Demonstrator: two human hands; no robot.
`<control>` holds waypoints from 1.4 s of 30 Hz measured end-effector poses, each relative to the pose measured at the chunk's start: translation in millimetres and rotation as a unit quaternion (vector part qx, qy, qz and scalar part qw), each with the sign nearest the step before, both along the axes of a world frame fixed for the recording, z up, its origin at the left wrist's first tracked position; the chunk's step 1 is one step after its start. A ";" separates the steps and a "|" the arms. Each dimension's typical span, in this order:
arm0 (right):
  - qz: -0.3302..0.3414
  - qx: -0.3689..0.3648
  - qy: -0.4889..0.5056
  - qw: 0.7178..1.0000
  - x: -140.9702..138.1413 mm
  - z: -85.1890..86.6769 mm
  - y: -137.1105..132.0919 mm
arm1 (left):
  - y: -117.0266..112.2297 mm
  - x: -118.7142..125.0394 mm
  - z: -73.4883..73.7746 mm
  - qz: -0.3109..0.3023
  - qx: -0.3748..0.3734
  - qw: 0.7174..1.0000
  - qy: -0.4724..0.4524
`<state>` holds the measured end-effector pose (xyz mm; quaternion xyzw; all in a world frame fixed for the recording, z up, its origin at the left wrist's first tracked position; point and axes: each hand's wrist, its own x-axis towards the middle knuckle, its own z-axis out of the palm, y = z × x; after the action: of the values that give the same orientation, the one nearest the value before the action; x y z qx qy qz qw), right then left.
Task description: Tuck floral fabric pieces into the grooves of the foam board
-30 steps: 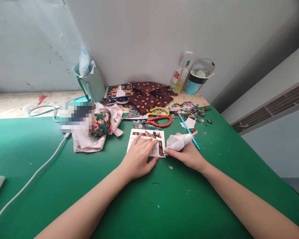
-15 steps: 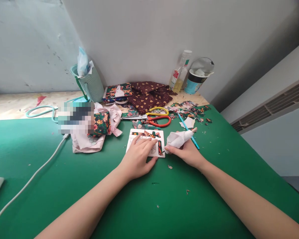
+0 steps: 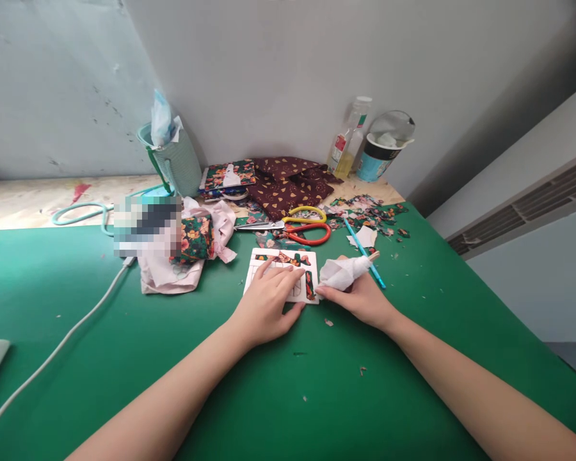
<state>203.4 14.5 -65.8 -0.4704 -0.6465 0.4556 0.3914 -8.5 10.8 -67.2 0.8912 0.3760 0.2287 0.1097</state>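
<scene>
A white board (image 3: 256, 261) with a line drawing and several glued-looking floral fabric pieces lies flat on the green table. My left hand (image 3: 271, 301) rests on it with fingers spread, covering much of the drawing. By the board's right edge, my right hand (image 3: 360, 298) is closed around a stick wrapped in white tissue (image 3: 343, 272); its wooden end (image 3: 374, 256) pokes out at the upper right. The lower tip of the wrapped stick is hidden by my fingers, near a dark floral strip (image 3: 310, 285) on the board.
Scissors (image 3: 307, 227) with yellow and red handles lie behind the board. A blue pencil-like stick (image 3: 365, 253) and fabric scraps (image 3: 374, 214) are at the right. Behind stand a bottle (image 3: 349, 141), a tub (image 3: 377, 159) and a green basket (image 3: 177, 163). Pink cloth (image 3: 170, 278) and a white cable (image 3: 77, 333) lie left.
Almost nothing differs. The whole view has shifted by a few pixels, and both hands keep the same places at the board.
</scene>
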 end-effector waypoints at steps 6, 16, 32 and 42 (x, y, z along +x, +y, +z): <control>0.005 0.001 -0.001 1.000 0.8 0.6 -0.3 | 0.9 -0.1 0.4 0.000 0.000 1.000 0.000; -0.018 -0.014 0.031 0.999 2.4 1.8 4.5 | 0.3 -0.8 -0.6 0.002 -0.003 1.000 0.002; 0.018 0.024 -0.025 0.999 3.9 0.6 1.3 | 2.5 0.6 -1.3 0.000 -0.004 1.000 0.002; -0.032 -0.068 0.061 0.995 7.1 -4.8 6.4 | 0.9 -1.1 -0.8 -0.004 -0.005 1.000 -0.005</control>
<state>210.5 20.9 -70.6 -0.4876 -0.5734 0.5140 0.4115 -9.6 11.7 -68.0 0.8909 0.3734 0.2308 0.1169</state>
